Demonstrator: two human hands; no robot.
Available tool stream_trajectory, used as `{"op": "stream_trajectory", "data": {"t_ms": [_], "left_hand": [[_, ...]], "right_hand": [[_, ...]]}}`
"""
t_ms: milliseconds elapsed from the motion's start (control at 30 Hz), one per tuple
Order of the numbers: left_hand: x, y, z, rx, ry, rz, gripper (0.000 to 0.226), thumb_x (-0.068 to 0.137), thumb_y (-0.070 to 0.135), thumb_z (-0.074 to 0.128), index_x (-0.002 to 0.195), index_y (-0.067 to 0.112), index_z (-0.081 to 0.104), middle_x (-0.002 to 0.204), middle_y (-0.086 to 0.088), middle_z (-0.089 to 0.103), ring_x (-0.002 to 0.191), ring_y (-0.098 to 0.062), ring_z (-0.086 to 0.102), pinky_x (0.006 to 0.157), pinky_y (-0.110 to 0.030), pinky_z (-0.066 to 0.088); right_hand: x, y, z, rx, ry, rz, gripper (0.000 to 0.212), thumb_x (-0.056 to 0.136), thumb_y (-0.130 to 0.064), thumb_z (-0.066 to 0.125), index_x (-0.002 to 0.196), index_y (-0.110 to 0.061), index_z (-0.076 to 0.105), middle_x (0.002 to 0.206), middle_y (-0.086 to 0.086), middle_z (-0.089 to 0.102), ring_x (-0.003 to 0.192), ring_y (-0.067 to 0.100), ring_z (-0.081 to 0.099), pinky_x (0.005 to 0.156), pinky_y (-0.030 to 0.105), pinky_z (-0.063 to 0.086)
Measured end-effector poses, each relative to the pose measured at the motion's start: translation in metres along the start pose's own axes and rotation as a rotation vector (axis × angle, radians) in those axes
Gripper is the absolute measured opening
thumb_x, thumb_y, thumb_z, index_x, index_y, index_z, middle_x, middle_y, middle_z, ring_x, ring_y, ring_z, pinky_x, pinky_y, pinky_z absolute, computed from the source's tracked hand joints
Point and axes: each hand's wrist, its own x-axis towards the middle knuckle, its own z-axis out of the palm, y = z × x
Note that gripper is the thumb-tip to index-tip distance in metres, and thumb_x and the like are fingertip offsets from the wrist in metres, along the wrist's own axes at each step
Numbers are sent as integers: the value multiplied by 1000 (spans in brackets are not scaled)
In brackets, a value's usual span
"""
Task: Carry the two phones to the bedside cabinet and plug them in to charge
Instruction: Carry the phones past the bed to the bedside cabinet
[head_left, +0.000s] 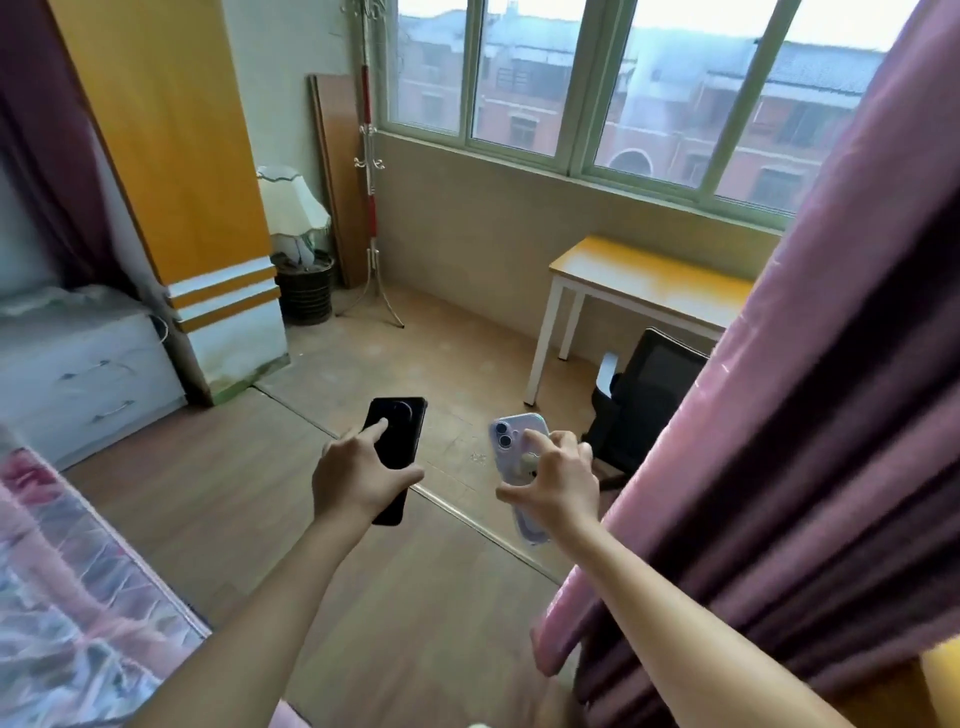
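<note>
Wood-look laminate floor (218, 493) all the way across, with a strip of paler tiled floor (441, 364) past a thin threshold line running diagonally under the hands. Big window (597, 93) along the far wall, brick buildings outside. Orange-topped desk (644, 275) on white legs under the window at right, black chair (644, 400) just in front of it, partly hidden behind the heavy pink curtain (810, 415) that eats up the whole right side. Far corner: metal coat stand (371, 208), board leaning on the wall, lamp (291, 208) sitting on a dark bin. Tall orange and white wardrobe (192, 182) at left, and right beside it, touching, the white bedside cabinet (78, 364) with two drawers and a thin cable hanging at its right edge. Corner of a bed with a pink floral cover (62, 597) at lower left.

Both phones up in the air mid-room, backs facing the camera, well apart from the cabinet. Left hand (358, 478) wrapped around the black phone (397, 452), index finger stretched up onto its round camera bump. Right hand (556, 488) pinching the lilac phone (514, 441) in its clear case, fingers curled over the back, thumb underneath.

Plenty of open floor between the bed edge and curtain, clear run toward the cabinet at left.
</note>
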Motion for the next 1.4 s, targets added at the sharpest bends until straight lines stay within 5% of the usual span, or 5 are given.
{"op": "stream_trajectory", "data": {"t_ms": [400, 600, 1400], "left_hand": [[166, -56, -23, 139, 259, -295, 81, 59, 50, 72, 134, 26, 51, 119, -4, 62, 103, -31, 54, 77, -36, 48], [237, -126, -49, 88, 358, -461, 82, 55, 49, 76, 130, 24, 55, 122, -5, 65, 106, -29, 60, 81, -37, 54], [566, -353, -176, 191, 533, -661, 85, 53, 42, 73, 131, 17, 54, 114, -7, 66, 104, -31, 59, 74, -42, 55]], "right_hand": [[220, -125, 88, 52, -215, -339, 57, 58, -41, 74, 112, -34, 58, 114, -1, 50, 112, 21, 41, 71, 27, 35], [290, -214, 169, 95, -313, -467, 59, 54, -45, 72, 111, -36, 58, 111, -1, 51, 108, 22, 43, 74, 30, 43], [536, -581, 409, 143, -487, -756, 62, 59, -42, 74, 118, -34, 55, 115, 2, 50, 107, 23, 42, 66, 29, 43]]}}
